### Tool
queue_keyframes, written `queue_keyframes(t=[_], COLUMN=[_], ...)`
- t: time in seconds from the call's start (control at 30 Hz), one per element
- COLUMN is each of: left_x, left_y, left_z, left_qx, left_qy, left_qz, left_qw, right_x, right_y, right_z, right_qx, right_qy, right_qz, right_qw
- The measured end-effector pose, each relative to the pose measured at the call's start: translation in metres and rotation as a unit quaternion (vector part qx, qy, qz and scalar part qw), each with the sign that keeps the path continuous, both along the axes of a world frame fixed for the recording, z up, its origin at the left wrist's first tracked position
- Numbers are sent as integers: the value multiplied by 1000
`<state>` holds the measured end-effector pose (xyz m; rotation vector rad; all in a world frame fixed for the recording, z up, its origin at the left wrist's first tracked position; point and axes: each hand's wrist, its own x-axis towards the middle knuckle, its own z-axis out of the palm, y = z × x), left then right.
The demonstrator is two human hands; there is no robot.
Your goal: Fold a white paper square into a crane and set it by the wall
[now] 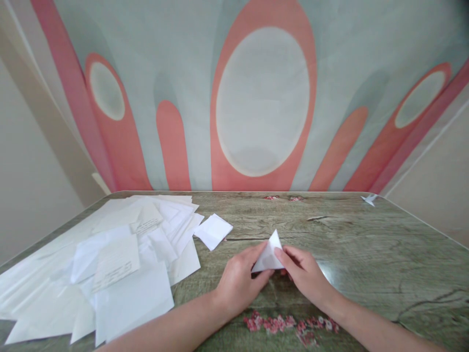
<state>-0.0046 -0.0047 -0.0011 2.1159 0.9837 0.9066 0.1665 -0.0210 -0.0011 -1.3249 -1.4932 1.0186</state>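
Folded paper [266, 260] is being held near the middle of the desk [366, 244]. Left to right, loose sheets [135, 298] are overlapping, a white square [213, 231] is lying beside them, the left hand [239, 275] and right hand [305, 276] are pinching the folded paper's 2 sides, and a small white shape [370, 199] is lying beyond.

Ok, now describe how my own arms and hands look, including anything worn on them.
Your left hand and right hand are bare, with no gloves or rings visible. The left forearm and right forearm show no sleeve, watch or bracelet as far as the picture's edge.
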Motion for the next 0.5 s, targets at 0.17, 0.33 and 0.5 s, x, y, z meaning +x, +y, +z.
queue_keyframes(t=[0.17, 0.33, 0.5], left_x=[0, 0, -2], left_y=[0, 1, 9], left_z=[9, 14, 2], left_qx=[-21, -88, -187], left_qy=[-28, -47, -94], left_qz=[-26, -39, -1], left_qw=[999, 994, 978], right_x=[5, 6, 9], right_y=[-2, -2, 3], right_z=[-2, -1, 0], right_qx=[-25, -24, -30], right_qy=[60, 42, 6], right_qz=[-19, -20, 15], right_qw=[998, 999, 999])
